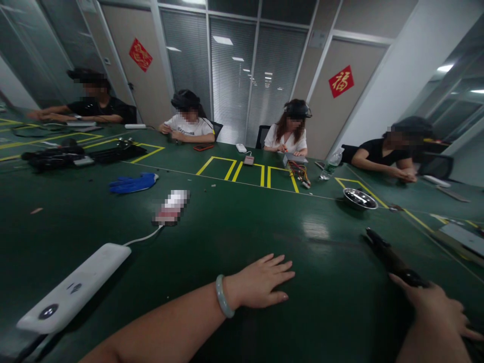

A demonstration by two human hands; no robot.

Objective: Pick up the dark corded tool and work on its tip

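My left hand (pixel 260 283) lies palm down on the green table (pixel 242 227), fingers spread, holding nothing. A pale green bangle (pixel 224 296) circles that wrist. At the lower right my right hand (pixel 434 307) is closed around a long black object (pixel 391 259), slim and jointed like a folded tripod. Its narrow end points up and to the left, away from me. The grip hides its lower end, and blur keeps me from telling its exact kind.
To the left lies a white power bank (pixel 77 287), cabled to a phone (pixel 172 206). Beyond are a blue glove (pixel 133 183), black gear (pixel 83 154), a metal bowl (pixel 360 198), a bottle (pixel 331 164) and coloured wires (pixel 300 173). Several people sit across the table.
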